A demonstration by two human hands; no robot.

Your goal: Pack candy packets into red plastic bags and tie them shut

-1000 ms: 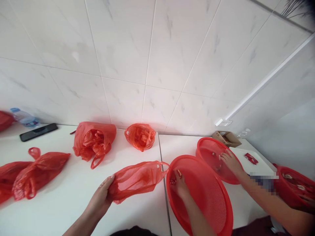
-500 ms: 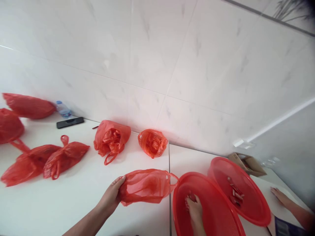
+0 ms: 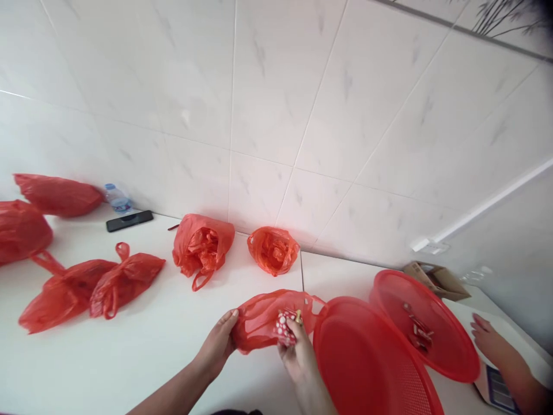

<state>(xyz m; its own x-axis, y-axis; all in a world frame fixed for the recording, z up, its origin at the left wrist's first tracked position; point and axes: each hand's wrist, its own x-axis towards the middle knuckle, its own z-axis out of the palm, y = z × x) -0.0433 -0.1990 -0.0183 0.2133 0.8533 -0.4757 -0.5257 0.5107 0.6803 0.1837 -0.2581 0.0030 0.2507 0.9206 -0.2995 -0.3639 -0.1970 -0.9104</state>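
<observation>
1. Head view: a thin red plastic bag (image 3: 263,317) lies on the white table (image 3: 142,351), just left of a large red mesh basket (image 3: 367,363), with its mouth turned toward the basket.
2. The left hand (image 3: 218,346) pinches the bag's near edge, fingers closed on the film.
3. The right hand (image 3: 298,354) holds a small red-and-white spotted packet (image 3: 283,328) at the bag's mouth, fingertips narrowed around it.
4. The bag looks light, limp and slippery, so it would likely crumple in a grip; the handles or the rim seem the surest hold. The packet looks small and light, easy to pinch.
5. A second red basket (image 3: 432,328) with a few small packets sits behind the first; another person's hand (image 3: 486,340) rests on the table beside it.
6. Farther off: other red bags (image 3: 203,248), a phone (image 3: 129,221), a water bottle (image 3: 116,199), a cardboard box (image 3: 436,279).
</observation>
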